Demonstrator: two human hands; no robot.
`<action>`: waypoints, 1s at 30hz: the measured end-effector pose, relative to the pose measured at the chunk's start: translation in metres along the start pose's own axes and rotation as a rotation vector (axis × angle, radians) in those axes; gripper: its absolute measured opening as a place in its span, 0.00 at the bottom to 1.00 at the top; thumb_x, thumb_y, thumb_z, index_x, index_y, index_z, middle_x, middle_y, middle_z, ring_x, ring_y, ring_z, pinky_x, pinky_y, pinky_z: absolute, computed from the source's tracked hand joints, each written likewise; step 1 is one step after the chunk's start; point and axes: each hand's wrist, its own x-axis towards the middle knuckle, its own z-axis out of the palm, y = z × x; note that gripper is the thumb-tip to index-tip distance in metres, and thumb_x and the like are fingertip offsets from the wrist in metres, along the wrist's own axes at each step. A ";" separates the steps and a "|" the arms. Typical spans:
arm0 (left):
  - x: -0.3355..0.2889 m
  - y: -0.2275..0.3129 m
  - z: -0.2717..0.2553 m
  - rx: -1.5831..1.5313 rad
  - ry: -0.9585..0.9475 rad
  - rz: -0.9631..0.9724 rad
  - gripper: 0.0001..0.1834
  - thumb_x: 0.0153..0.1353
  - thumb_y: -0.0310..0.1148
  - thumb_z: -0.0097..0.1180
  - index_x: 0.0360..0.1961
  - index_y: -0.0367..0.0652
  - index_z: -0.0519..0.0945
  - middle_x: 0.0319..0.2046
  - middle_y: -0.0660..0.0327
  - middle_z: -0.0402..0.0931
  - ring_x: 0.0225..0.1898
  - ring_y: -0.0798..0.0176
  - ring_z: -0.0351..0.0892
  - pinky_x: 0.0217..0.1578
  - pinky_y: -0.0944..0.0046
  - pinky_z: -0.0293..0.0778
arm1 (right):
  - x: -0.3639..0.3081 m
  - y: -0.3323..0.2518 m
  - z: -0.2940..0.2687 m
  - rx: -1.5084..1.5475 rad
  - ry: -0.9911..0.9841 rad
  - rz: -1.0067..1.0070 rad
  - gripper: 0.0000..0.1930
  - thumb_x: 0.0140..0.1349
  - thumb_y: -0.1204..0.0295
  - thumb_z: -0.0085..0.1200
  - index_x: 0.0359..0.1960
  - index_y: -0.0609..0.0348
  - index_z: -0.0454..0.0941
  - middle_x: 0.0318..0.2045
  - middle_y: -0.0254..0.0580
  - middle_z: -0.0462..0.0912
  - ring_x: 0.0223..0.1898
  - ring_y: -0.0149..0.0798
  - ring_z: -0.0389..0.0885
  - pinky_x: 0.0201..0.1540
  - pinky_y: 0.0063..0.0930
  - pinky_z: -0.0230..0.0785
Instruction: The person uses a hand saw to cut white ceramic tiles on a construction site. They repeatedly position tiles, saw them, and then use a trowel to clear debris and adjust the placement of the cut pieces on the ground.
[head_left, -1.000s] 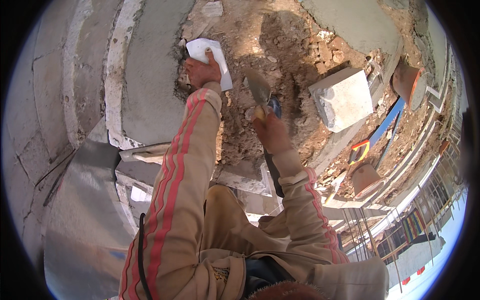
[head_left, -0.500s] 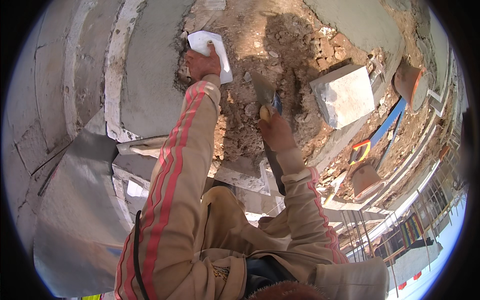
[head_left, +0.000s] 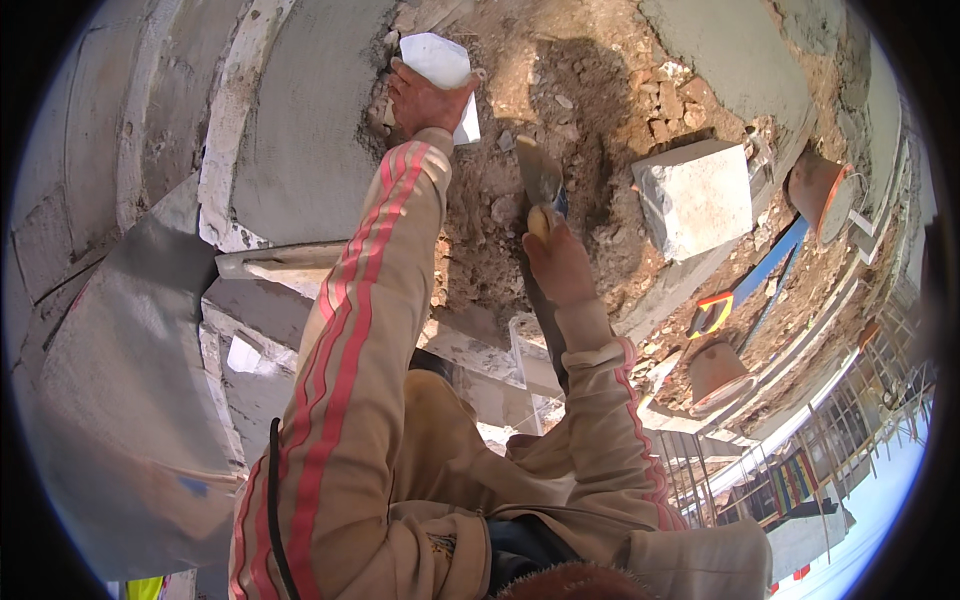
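Note:
My left hand (head_left: 430, 103) reaches far forward with its fingers wrapped round an angular white slab piece (head_left: 437, 58). The piece is over rubble at the edge of a smooth grey mortar strip (head_left: 315, 120). Part of the piece is hidden behind the hand, and I cannot tell whether it touches the ground. Closer in and to the right, my right hand (head_left: 560, 268) is closed on the wooden handle of a trowel (head_left: 540, 172). Its metal blade points forward over the brown soil, with nothing I can make out on it.
A pale cut stone block (head_left: 697, 200) sits on the soil to the right. Beyond it are a blue handsaw (head_left: 768, 265) with an orange handle and two reddish buckets (head_left: 822, 198). A grey sheet (head_left: 140, 390) covers the left. Thin rods (head_left: 850, 420) stand at far right.
My left hand has moved slightly forward and to the right, and the white slab piece has turned in it. The right hand with the trowel has barely moved.

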 end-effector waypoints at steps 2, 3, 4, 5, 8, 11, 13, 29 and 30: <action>-0.002 -0.001 -0.003 0.011 -0.034 0.025 0.75 0.38 0.68 0.71 0.74 0.31 0.44 0.70 0.35 0.55 0.71 0.38 0.58 0.64 0.45 0.68 | -0.002 0.003 0.005 -0.029 0.009 -0.004 0.29 0.63 0.61 0.52 0.57 0.77 0.67 0.41 0.72 0.81 0.45 0.68 0.81 0.49 0.56 0.72; -0.003 -0.001 -0.004 0.017 -0.051 0.040 0.75 0.38 0.68 0.72 0.74 0.32 0.44 0.70 0.35 0.55 0.71 0.38 0.58 0.64 0.45 0.68 | -0.003 0.005 0.010 -0.069 0.005 0.016 0.29 0.63 0.61 0.52 0.57 0.78 0.67 0.42 0.72 0.81 0.44 0.68 0.81 0.49 0.56 0.73; -0.004 0.003 -0.008 0.006 -0.086 0.023 0.74 0.38 0.67 0.72 0.75 0.33 0.44 0.69 0.35 0.55 0.70 0.38 0.60 0.64 0.45 0.69 | -0.002 0.005 0.012 -0.106 0.002 0.036 0.30 0.63 0.61 0.52 0.57 0.78 0.67 0.42 0.72 0.81 0.44 0.67 0.81 0.49 0.56 0.73; -0.005 0.006 -0.012 -0.006 -0.121 0.008 0.74 0.39 0.66 0.72 0.75 0.33 0.44 0.69 0.35 0.56 0.69 0.37 0.61 0.63 0.45 0.70 | -0.001 0.005 0.012 -0.101 -0.007 0.025 0.30 0.63 0.60 0.52 0.57 0.79 0.67 0.42 0.72 0.81 0.44 0.67 0.81 0.49 0.55 0.73; -0.004 0.013 -0.018 -0.043 -0.168 -0.037 0.72 0.39 0.64 0.73 0.75 0.35 0.45 0.68 0.36 0.58 0.66 0.36 0.66 0.61 0.44 0.72 | -0.001 0.002 0.006 -0.075 -0.034 0.005 0.32 0.63 0.59 0.51 0.58 0.80 0.66 0.42 0.71 0.82 0.44 0.67 0.82 0.50 0.56 0.73; 0.000 -0.001 -0.018 -0.079 -0.124 0.005 0.70 0.39 0.61 0.73 0.74 0.34 0.47 0.66 0.36 0.61 0.62 0.36 0.71 0.59 0.45 0.74 | 0.000 -0.003 -0.002 -0.032 -0.021 -0.006 0.31 0.63 0.59 0.50 0.58 0.79 0.67 0.41 0.71 0.82 0.44 0.68 0.82 0.49 0.57 0.73; -0.001 -0.024 -0.010 -0.171 -0.047 0.153 0.69 0.38 0.57 0.74 0.73 0.30 0.48 0.64 0.35 0.63 0.61 0.35 0.72 0.57 0.45 0.76 | 0.003 -0.002 -0.002 -0.023 0.014 -0.023 0.30 0.63 0.60 0.49 0.57 0.76 0.68 0.41 0.71 0.82 0.44 0.69 0.81 0.49 0.57 0.73; -0.027 0.009 0.001 -0.173 -0.054 0.096 0.68 0.33 0.55 0.77 0.70 0.33 0.52 0.61 0.39 0.66 0.56 0.38 0.76 0.50 0.45 0.79 | 0.019 -0.023 -0.020 -0.103 0.039 0.116 0.27 0.63 0.63 0.51 0.62 0.61 0.70 0.43 0.67 0.82 0.45 0.64 0.82 0.47 0.51 0.73; -0.026 0.009 -0.007 -0.175 -0.034 0.093 0.68 0.34 0.55 0.77 0.70 0.33 0.52 0.61 0.39 0.66 0.56 0.38 0.77 0.50 0.45 0.79 | 0.021 -0.024 -0.023 -0.121 0.043 0.106 0.27 0.63 0.63 0.51 0.63 0.61 0.70 0.44 0.67 0.82 0.45 0.63 0.82 0.47 0.50 0.73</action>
